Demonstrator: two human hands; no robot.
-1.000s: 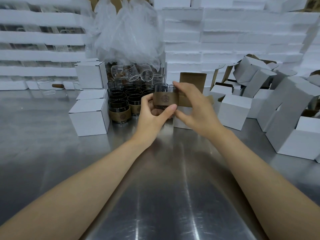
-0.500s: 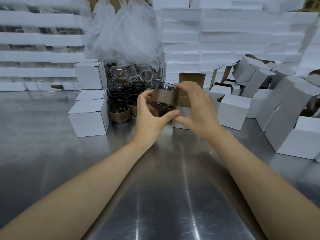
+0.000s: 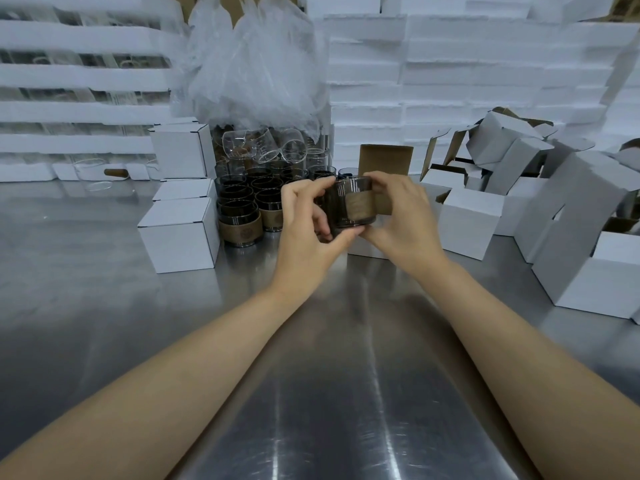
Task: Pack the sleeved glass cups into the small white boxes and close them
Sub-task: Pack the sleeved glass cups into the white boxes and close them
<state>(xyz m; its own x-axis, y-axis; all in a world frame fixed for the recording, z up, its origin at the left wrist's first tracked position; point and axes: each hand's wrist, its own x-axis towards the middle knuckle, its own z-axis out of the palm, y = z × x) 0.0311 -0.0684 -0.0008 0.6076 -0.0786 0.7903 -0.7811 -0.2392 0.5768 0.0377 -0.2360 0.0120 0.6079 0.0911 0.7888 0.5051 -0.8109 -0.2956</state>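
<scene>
The cup (image 3: 353, 206), dark glass with a brown sleeve around it, was held tilted in the air above the table (image 3: 311, 393), just in front of an open box (image 3: 363, 249) whose brown flap stood upright. The left hand (image 3: 304, 233) gripped it from the left, fingers curled over the top and thumb under the base. The right hand (image 3: 401, 223) pinched it from the right in the same way. More sleeved cups (image 3: 249, 209) stood grouped behind the left hand, beside closed white boxes (image 3: 180, 233). A pile of open boxes (image 3: 502, 174) lay to the right, with a crumpled plastic bag (image 3: 256, 64) and stacked foam trays (image 3: 450, 81) behind.
</scene>
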